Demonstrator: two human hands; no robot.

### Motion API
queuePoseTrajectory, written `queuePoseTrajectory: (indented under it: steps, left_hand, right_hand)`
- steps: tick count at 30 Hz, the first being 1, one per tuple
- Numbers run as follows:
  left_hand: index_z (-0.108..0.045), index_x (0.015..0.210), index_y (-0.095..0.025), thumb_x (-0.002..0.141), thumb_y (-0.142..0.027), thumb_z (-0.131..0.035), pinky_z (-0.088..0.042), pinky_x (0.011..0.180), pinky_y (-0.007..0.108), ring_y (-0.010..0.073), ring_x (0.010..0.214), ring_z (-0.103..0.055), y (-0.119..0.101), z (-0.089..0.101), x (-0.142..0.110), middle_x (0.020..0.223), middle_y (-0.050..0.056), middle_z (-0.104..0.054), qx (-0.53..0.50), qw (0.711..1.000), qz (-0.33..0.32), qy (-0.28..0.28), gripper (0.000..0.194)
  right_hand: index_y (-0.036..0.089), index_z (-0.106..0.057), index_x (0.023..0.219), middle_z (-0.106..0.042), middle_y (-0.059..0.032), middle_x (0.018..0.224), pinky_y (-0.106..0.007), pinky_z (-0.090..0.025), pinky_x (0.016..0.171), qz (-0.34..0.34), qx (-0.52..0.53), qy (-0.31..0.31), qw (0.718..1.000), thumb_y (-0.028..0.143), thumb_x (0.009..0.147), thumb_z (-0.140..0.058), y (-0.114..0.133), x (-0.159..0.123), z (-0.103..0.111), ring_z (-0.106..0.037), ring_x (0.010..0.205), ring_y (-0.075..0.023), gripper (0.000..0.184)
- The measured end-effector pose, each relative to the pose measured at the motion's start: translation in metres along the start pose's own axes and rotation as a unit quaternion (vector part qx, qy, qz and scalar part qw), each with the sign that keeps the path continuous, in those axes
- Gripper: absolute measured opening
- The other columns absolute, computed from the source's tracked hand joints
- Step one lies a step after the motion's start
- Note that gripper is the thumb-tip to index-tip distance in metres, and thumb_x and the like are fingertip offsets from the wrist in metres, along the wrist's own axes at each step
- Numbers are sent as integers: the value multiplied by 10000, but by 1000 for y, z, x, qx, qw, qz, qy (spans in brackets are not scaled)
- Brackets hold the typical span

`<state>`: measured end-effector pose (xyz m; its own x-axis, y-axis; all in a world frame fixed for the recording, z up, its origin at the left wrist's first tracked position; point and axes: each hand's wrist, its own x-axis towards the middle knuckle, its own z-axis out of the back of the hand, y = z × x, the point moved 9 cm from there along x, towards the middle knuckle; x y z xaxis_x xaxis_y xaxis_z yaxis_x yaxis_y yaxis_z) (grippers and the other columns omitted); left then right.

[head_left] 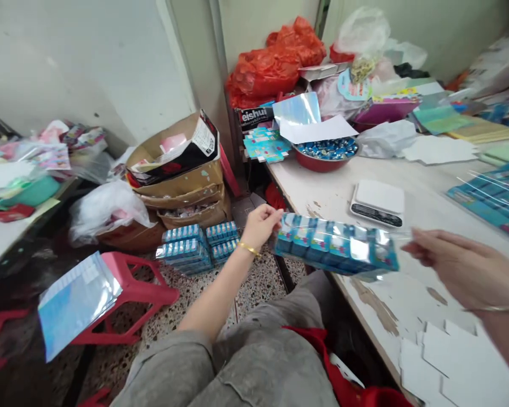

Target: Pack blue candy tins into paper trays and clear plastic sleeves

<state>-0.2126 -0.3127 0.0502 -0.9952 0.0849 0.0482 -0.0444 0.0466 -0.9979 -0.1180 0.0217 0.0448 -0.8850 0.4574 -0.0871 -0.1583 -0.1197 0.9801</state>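
Blue box packet (335,244) — left hand (261,226) grips end, right hand (460,265) beside

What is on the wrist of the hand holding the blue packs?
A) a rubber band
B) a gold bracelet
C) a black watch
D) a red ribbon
B: a gold bracelet circles the wrist of the left hand, which grips the plastic-wrapped blue boxes.

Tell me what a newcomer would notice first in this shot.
The shrink-wrapped pack of blue boxes stands out at centre, gripped by the left hand, with the right hand close to its other end. Behind it on the white table sits a red bowl of blue-wrapped pieces, with orange-red plastic bags heaped beyond it.
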Motion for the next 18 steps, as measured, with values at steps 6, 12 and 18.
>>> queuePoseTrajectory:
  steps: [6,12,18]
  left_hand:
    - [-511,621,-173,612,-555,-711,-383,524,206,87,481,-484,40,155,-48,492,-26,-564,84,982,48,-160,432]
    - [-492,510,-173,519,-597,-712,-367,493,211,96,455,-465,159,285,-68,445,0,-541,104,941,167,-277,477]
    - [-384,500,-208,530,-640,-662,-361,433,229,86,393,-396,296,360,-40,429,-40,-456,116,878,280,-371,514]
  right_hand:
    - [150,-620,548,-614,-36,565,-236,-301,474,-71,36,167,983,614,420,-804,-30,-18,-171,-401,494,-77,515]
    - [167,-522,488,-586,-8,499,-219,-290,384,-178,-64,264,946,543,599,-762,-124,-12,-342,-415,382,-72,460]
    - [124,-584,763,-577,30,627,-184,-427,451,-286,-165,286,899,348,911,-577,-235,24,-481,-536,503,-70,269]
